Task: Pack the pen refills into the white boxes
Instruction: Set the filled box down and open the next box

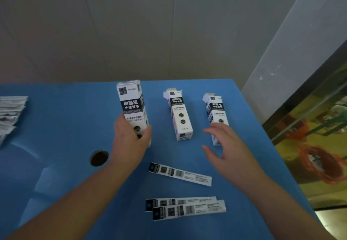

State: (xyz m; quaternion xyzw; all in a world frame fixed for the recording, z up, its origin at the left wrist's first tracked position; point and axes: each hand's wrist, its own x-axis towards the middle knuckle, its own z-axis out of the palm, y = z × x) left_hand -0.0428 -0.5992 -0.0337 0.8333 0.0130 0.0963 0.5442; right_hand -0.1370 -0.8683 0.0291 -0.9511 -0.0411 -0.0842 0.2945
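Head view: three white boxes on blue desk (65, 117); middle box (181, 115) and right box (216, 115) upright, top flaps open, contents unseen. Left hand (129, 142) grips left box (132, 106) low down. Right hand (227, 149) spread, empty, just before right box. Three refill packets (180, 174) lie flat nearer the body, between the forearms

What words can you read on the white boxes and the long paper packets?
"刷题笔" and "中性替芯": on the white cardboard box gripped by the left hand, and repeated smaller on the middle white box and right white box.
Smaller print on all three boxes: too blurred to read.
Three flat white refill packets on the blue table: barcodes and print too blurred.
Right hand: holds nothing.
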